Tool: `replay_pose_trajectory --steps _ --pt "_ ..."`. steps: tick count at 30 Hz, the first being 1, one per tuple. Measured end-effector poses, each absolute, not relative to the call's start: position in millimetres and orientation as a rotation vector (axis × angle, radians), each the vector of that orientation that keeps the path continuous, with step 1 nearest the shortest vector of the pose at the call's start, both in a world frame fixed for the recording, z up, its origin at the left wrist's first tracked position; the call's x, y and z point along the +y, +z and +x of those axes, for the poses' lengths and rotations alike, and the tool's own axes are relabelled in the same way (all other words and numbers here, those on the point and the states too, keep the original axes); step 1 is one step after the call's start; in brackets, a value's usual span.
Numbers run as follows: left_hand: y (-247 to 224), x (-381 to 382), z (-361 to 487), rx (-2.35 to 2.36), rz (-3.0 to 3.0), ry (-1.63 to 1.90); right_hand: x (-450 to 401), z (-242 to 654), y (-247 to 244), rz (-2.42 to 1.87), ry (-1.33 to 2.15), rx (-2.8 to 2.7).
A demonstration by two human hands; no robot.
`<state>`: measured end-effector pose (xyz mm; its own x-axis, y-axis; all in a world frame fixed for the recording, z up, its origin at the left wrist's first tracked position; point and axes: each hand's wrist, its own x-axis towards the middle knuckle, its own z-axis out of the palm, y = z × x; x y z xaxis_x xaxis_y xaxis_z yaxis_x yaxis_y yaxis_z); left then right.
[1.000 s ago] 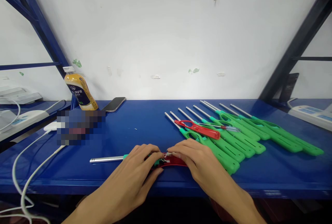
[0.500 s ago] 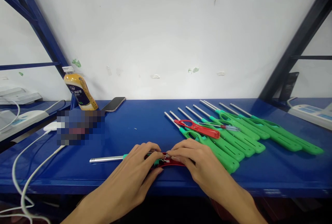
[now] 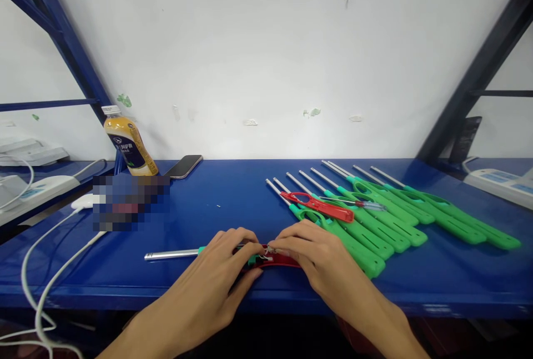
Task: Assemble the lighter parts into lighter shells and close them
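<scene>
Lying at the table's front is an opened red gas lighter point(image 3: 283, 259), its metal tube point(image 3: 171, 255) pointing left and its inner parts showing. My left hand point(image 3: 225, 259) wraps round the lighter near the tube end, thumb at the near side. My right hand point(image 3: 310, 248) closes on the lighter's handle end, its fingertips pinched at small inner parts and a white wire close to the left fingertips. The fingers hide much of the inside. Behind my right hand rests a loose red half shell point(image 3: 328, 207) on top of green lighters point(image 3: 362, 248).
A screwdriver point(image 3: 366, 204) with a clear handle lies across the several green lighters at right. To the left are a drink bottle point(image 3: 131, 145), a phone point(image 3: 186, 166), a blurred patch and white cables point(image 3: 31, 270). A wall point(image 3: 266, 59) stands behind the blue table point(image 3: 216, 181).
The right fingers have shifted very slightly over the inner parts, and a bit more of the red shell shows beneath them. The left hand keeps its grip.
</scene>
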<state>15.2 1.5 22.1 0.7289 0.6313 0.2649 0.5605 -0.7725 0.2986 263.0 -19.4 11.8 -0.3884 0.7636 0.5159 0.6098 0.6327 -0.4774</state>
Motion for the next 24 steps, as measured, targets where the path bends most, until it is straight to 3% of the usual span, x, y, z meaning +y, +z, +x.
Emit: replay_pose_trajectory --steps 24 --pt "23.0 2.0 16.9 0.949 2.761 0.522 -19.4 261.5 10.1 -1.145 0.256 -2.092"
